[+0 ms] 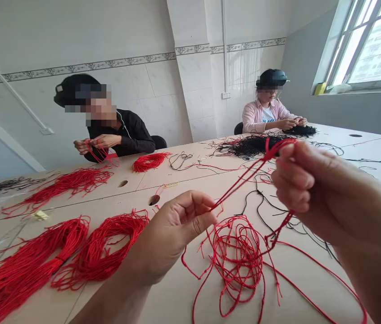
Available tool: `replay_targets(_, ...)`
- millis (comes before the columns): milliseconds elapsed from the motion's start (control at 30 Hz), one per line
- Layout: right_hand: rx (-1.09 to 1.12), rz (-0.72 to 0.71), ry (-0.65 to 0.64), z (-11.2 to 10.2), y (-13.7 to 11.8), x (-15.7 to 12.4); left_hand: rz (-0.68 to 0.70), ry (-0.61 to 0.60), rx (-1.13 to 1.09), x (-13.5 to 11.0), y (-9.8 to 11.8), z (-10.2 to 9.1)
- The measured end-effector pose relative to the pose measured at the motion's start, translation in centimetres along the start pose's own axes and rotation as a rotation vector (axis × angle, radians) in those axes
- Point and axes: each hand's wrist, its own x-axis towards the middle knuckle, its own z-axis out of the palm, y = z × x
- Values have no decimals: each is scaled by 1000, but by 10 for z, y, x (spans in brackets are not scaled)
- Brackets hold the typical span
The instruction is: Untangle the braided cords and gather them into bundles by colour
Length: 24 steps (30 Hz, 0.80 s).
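Note:
A red cord [236, 184] runs taut between my two hands above the table. My left hand [180, 229] pinches its lower end between thumb and fingertips. Higher up on the right, my right hand [298, 175] is closed on the same cord, with a bunched loop at its thumb and a twisted length hanging below the fist. Beneath my hands lies a loose tangle of red cords [236, 261], some with knots along them. What sits inside my right fist is hidden by the fingers.
A red cord bundle [38, 265] and a red coil [109, 243] lie at left. Farther off are more red cords [72, 182], a small red coil [150, 161] and a black cord pile [251, 146]. Two people work across the table [177, 180], which has round holes.

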Motion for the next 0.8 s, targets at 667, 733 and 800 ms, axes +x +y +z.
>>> replay_targets(667, -344, 199, -266, 3, -8, -13, 186, -71, 208, -11, -8, 10)
replay_targets(733, -362, 281, -350, 0, -3, -11, 171, -139, 127, -17, 0, 17)
replay_targets(800, -402, 312, -407, 0, 2, -9, 130, -189, 85, -21, 9, 22)
